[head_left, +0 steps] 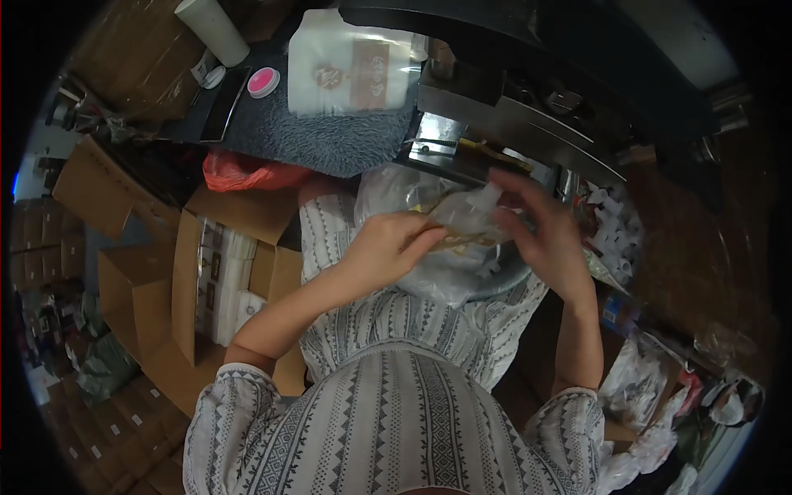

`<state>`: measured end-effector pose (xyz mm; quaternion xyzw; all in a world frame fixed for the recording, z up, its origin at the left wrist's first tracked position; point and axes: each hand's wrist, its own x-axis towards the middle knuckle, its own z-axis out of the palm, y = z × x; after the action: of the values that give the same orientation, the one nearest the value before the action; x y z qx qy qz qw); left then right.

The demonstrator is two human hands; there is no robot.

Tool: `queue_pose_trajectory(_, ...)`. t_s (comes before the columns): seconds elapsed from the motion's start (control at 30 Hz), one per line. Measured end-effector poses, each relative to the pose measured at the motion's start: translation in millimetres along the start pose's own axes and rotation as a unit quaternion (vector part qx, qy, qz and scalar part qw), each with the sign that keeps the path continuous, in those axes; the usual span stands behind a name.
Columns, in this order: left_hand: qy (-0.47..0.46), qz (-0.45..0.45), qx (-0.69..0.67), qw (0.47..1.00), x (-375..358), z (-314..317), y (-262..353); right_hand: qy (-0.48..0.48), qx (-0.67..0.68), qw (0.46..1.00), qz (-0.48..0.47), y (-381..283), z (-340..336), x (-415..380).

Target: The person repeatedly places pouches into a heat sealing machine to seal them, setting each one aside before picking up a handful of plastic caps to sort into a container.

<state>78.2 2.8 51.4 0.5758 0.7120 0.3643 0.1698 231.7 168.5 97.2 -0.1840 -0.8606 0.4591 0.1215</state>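
Note:
My left hand [389,246] is closed on the edge of a small clear plastic bag [459,213] with yellowish-brown print, pinching it between thumb and fingers. Just right of the bag, my right hand [540,235] has its thumb and fingers spread apart. A whitish translucent piece [485,198] stands up at the bag's upper right, near those fingertips. Below both hands, a grey basin [510,285] lined with clear plastic film [441,285] rests on my lap, holding small clear and whitish pieces. Part of the basin is hidden by my hands.
Ahead stands a dark metal machine [516,115]. To its left, a stack of printed plastic bags [351,66] lies on a grey fluffy mat [330,136], beside a pink-topped round tin [263,82]. An open carton [186,289] holds white packs at left. White scraps [612,227] lie at right.

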Motion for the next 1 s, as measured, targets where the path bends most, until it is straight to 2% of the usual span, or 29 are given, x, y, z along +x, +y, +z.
queue_pose_trajectory(0.03,-0.042,-0.099,-0.105,0.989,11.2,1.9,6.5,0.056,0.023,0.998,0.023,6.8,-0.7,-2.0)
queue_pose_trajectory(0.07,-0.084,-0.197,-0.208,0.954,22.1,4.8,9.9,0.111,0.046,0.992,0.046,11.4,-3.2,-4.1)
queue_pose_trajectory(0.1,-0.084,-0.196,-0.209,0.954,33.3,11.9,5.1,0.112,0.046,0.992,0.047,13.4,-7.8,-7.3)
queue_pose_trajectory(0.17,-0.077,-0.256,-0.412,0.871,54.1,28.7,-9.3,0.116,-0.043,0.992,0.032,16.0,-18.1,-19.8)
queue_pose_trajectory(0.2,-0.079,-0.256,-0.413,0.87,60.5,32.8,-10.7,0.116,-0.044,0.992,0.035,16.8,-22.8,-27.6)
queue_pose_trajectory(0.27,-0.042,-0.308,-0.516,0.798,68.2,37.4,-12.5,0.162,-0.125,0.971,0.123,20.4,-32.2,-39.7)
queue_pose_trajectory(0.3,-0.043,-0.309,-0.516,0.798,67.3,37.4,-12.8,0.161,-0.124,0.971,0.124,30.9,-37.7,-40.8)
queue_pose_trajectory(0.33,-0.048,-0.305,-0.503,0.807,65.3,35.9,-12.9,0.213,-0.289,0.924,0.134,46.6,-41.9,-41.2)
queue_pose_trajectory(0.37,-0.054,-0.3,-0.489,0.817,63.6,33.2,-13.2,0.257,-0.445,0.847,0.139,58.9,-43.0,-42.9)
queue_pose_trajectory(0.4,-0.055,-0.299,-0.489,0.818,63.0,23.5,-17.9,0.259,-0.444,0.846,0.139,65.0,-41.8,-45.1)
queue_pose_trajectory(0.47,-0.108,-0.25,-0.329,0.904,67.4,-12.6,-37.8,0.211,-0.419,0.826,0.311,74.5,-44.3,-46.0)
queue_pose_trajectory(0.5,-0.046,-0.25,-0.256,0.933,79.3,-35.8,-52.9,0.216,-0.42,0.825,0.31,82.9,-49.1,-46.1)
queue_pose_trajectory(0.53,0.015,-0.25,-0.181,0.951,95.6,-57.8,-71.7,0.221,-0.378,0.859,0.267,91.9,-53.4,-49.2)
queue_pose_trajectory(0.57,0.113,-0.199,-0.005,0.973,113.5,-74.2,-91.3,0.225,-0.332,0.888,0.225,95.6,-53.9,-52.8)
queue_pose_trajectory(0.6,0.207,-0.137,0.17,0.954,133.7,-84.9,-107.6,0.226,-0.332,0.887,0.228,94.4,-51.9,-52.3)
queue_pose_trajectory(0.63,0.206,-0.135,0.169,0.954,153.2,-85.0,-123.8,0.224,-0.334,0.891,0.21,92.7,-50.8,-48.4)
queue_pose_trajectory(0.7,0.206,-0.013,0.412,0.887,172.3,-70.6,-158.8,0.221,-0.338,0.895,0.19,91.0,-50.6,-46.3)
queue_pose_trajectory(0.8,0.164,0.01,0.369,0.915,150.6,-43.4,-172.8,0.203,-0.313,0.913,0.163,90.4,-52.4,-43.6)
queue_pose_trajectory(0.87,0.181,0.022,0.328,0.927,130.0,-36.3,-174.1,0.16,-0.232,0.93,0.236,83.8,-56.2,-41.1)
queue_pose_trajectory(0.93,0.144,-0.036,0.327,0.933,108.3,-36.8,-168.6,0.163,-0.263,0.924,0.224,77.4,-55.1,-37.8)
queue_pose_trajectory(0.97,0.143,-0.04,0.327,0.933,93.0,-38.9,-163.1,0.166,-0.294,0.917,0.212,76.0,-53.7,-37.4)
queue_pose_trajectory(1.0,0.187,-0.008,0.297,0.936,79.6,-43.8,-156.8,0.165,-0.293,0.918,0.21,79.0,-54.6,-37.8)
